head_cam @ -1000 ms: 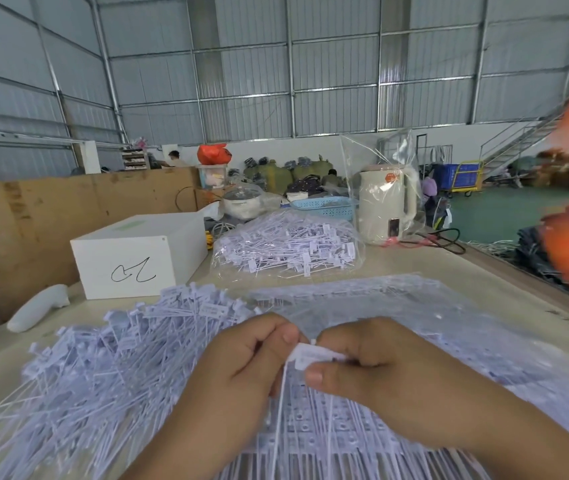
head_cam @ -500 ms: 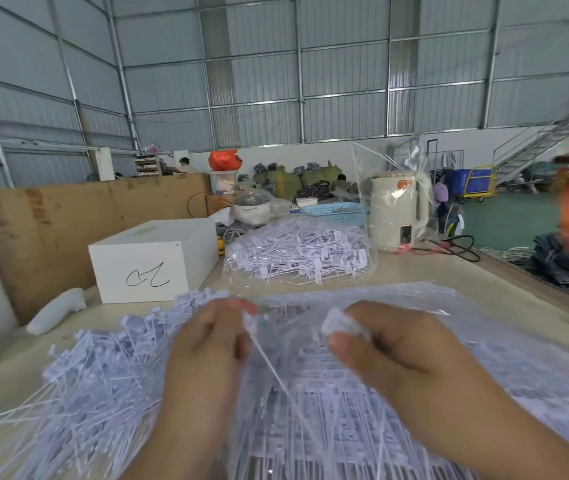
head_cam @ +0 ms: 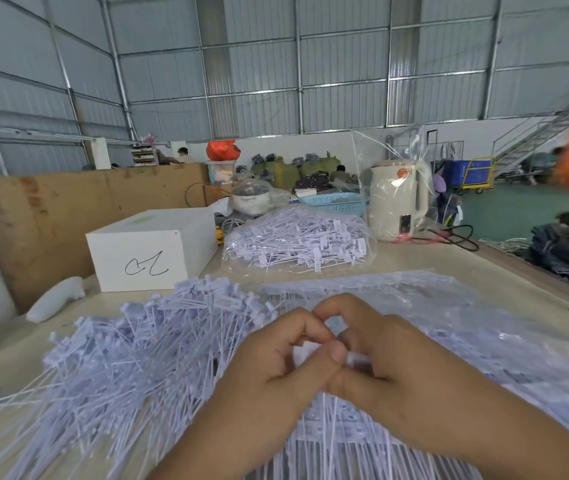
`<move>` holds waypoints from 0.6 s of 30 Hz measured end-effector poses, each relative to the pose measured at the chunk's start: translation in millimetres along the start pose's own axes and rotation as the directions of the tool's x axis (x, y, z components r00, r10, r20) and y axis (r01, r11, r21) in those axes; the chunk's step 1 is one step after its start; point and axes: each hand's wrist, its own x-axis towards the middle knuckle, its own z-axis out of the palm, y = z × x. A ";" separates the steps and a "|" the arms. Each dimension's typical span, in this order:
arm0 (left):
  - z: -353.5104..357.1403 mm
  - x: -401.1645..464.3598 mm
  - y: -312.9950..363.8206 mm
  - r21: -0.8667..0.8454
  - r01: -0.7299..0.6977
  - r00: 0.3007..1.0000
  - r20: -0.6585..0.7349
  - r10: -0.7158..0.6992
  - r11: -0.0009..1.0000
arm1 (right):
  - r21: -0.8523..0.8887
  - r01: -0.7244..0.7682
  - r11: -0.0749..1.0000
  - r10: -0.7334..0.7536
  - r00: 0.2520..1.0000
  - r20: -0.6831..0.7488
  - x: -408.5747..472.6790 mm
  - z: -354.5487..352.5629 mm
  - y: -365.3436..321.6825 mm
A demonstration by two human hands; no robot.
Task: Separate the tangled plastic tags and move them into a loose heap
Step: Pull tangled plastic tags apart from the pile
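Hands: the left hand [head_cam: 276,362] and right hand [head_cam: 394,358] meet at centre foreground, fingertips touching, above the table [head_cam: 432,258].
Left fingers: curled, thumb and forefinger pinching a white tag [head_cam: 305,351] by its head.
Right fingers: curled, thumb and forefinger nipping the same small cluster of tag heads; the exact tag each hand holds is blurred.
Heap: a loose heap [head_cam: 130,358] of pale lilac tags spreads left of the hands, stems fanning toward the near edge.
Sheet: joined, unseparated tags [head_cam: 484,327] lie in rows under and right of the hands, in clear plastic.
Bag: a clear bag [head_cam: 297,244] of more tags sits farther back, well apart from the hands.
Box: a white box [head_cam: 151,251] with a black scrawl stands behind the heap.
Kettle: a cream kettle [head_cam: 397,202], wrapped in clear film, stands behind the bag to its right.
Backdrop: a brown board [head_cam: 51,216] edges the table's left side.
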 end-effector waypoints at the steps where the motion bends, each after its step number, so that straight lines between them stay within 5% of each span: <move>1: 0.8 0.2 -0.9 0.037 -0.003 1.000 -0.029 0.004 0.999 | 0.003 -0.018 1.000 0.018 1.000 0.004 -1.0 -2.2 0.8; 7: 0.5 0.5 2.3 -0.012 -0.001 0.981 -0.195 -0.001 1.000 | 0.038 -0.143 0.989 0.136 0.980 0.142 -4.2 -27.8 -3.1; 12: 4.9 -4.9 3.1 0.136 -0.105 0.950 -0.278 0.140 0.985 | -0.059 -0.225 0.973 0.231 0.963 0.140 -7.9 -34.5 1.7; 18: -1.9 -2.0 1.0 0.117 -0.067 0.970 -0.226 0.093 0.991 | -0.101 -0.173 0.980 0.180 0.982 0.065 -6.0 -27.9 1.6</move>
